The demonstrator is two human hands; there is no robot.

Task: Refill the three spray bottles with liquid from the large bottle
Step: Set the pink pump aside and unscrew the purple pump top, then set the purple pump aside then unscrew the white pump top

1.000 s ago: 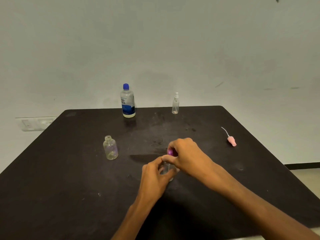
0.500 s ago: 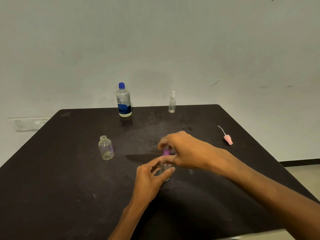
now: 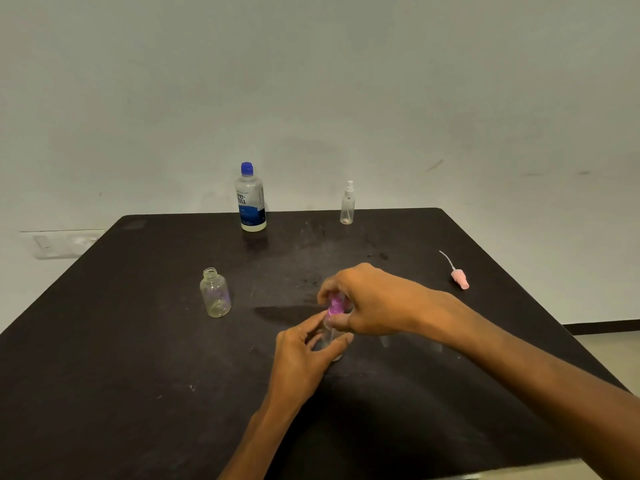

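Note:
A small clear spray bottle [image 3: 329, 337] stands at the middle of the black table [image 3: 138, 358]. My left hand [image 3: 304, 355] grips its body from the near side. My right hand [image 3: 367, 299] pinches its purple spray cap [image 3: 336, 304] from above. The large bottle [image 3: 250, 199] with a blue cap stands upright at the far edge. A slim clear spray bottle [image 3: 347, 204] with a white nozzle stands to its right. A round clear bottle [image 3: 215, 294] with no cap stands open-necked at the left.
A pink spray head [image 3: 459, 277] with its thin tube lies loose on the table's right side. A wall runs right behind the table's far edge, with a white switch plate [image 3: 59, 242] at the left.
My right hand's fingers have closed down around the purple cap again after spreading half a second ago. My left hand has kept its grip on the small bottle. The other bottles have not moved.

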